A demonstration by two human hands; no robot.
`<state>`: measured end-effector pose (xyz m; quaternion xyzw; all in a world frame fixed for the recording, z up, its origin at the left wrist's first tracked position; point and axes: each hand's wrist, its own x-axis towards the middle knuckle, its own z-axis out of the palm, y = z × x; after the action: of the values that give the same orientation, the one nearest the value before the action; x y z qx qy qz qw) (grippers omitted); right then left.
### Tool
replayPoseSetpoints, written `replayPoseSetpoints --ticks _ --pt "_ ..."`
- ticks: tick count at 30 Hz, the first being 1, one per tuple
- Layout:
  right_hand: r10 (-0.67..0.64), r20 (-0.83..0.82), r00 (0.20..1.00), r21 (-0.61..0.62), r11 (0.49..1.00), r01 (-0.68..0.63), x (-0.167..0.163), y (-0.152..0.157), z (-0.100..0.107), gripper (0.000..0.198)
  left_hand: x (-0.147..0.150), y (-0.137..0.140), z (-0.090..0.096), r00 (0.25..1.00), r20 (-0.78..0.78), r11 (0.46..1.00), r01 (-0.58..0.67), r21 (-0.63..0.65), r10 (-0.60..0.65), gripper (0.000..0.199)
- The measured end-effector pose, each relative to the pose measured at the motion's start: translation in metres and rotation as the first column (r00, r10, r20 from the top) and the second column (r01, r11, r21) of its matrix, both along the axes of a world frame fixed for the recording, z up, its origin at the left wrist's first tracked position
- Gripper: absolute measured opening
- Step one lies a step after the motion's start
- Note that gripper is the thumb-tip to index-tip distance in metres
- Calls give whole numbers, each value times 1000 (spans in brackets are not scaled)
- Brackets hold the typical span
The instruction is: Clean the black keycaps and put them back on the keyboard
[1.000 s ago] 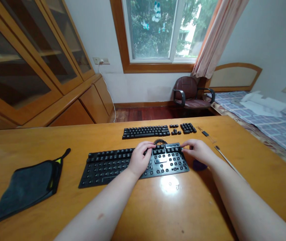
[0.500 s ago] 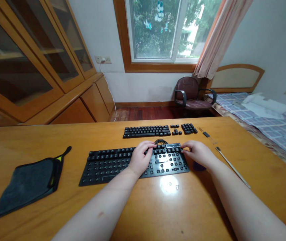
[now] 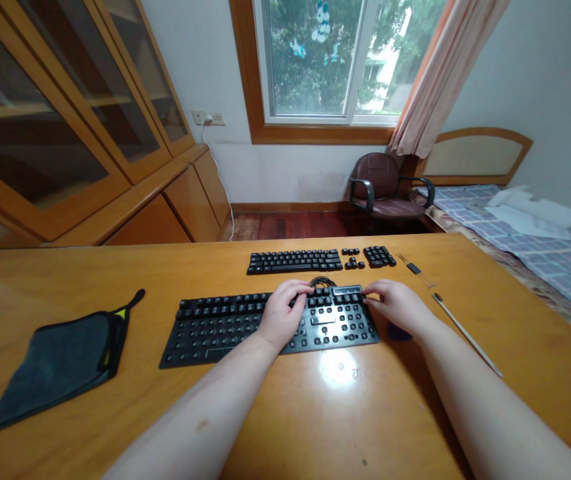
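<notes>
Because the key mounts (image 3: 351,327) stand bare, stray force is our concern

We find the largely stripped black computer keyboard (image 3: 235,327) at lower centre of the frame. The left hand (image 3: 284,312) lies half-curled on its upper rows; the right hand (image 3: 399,305), similarly bent, meets its upper right corner. Whether either grips anything, we cannot tell. We judge that a slanted pull could damage the key mounts, and a forward shove could scatter the loose keycaps (image 3: 295,261) near mid-frame.

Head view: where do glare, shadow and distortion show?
In the head view, white glare on the desk below the keyboard, with sheen on its right part; also there, dark shadow along the right forearm; same view, the cabinet slanting steeply.
</notes>
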<state>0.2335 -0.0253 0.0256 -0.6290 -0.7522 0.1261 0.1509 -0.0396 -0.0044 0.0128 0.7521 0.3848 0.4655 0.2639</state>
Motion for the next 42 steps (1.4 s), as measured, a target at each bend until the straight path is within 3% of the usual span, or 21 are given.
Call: replayPoseSetpoints --ticks 8,13,22,27,31,35,38,42 --pt "-3 48 999 -8 1000 3 -2 0 0 21 0 0 1 1000 -4 1000 4 19 -4 20" --pt "-71 150 986 29 997 68 -11 -4 7 20 0 0 1 1000 2 1000 4 6 -4 20" --pt "-76 358 931 -133 982 132 -33 -20 14 34 1 1 -1 1000 10 1000 12 3 -12 19" --pt "-125 287 950 -150 973 174 -35 -17 16 31 0 2 -3 1000 0 1000 5 2 -5 20" --pt "-274 148 950 -57 957 284 -24 -12 18 26 -1 2 -4 1000 -10 1000 11 4 -11 19" --pt "-347 76 935 -61 934 352 -13 -6 13 27 -1 2 -4 1000 -15 1000 15 5 -15 19" --pt "-277 27 961 -64 958 278 -11 -4 6 32 -1 2 -4 999 -17 999 35 8 -35 20" --pt "-81 -25 996 -30 996 80 -14 -3 0 28 0 0 -3 998 -37 999 44 24 -43 20"
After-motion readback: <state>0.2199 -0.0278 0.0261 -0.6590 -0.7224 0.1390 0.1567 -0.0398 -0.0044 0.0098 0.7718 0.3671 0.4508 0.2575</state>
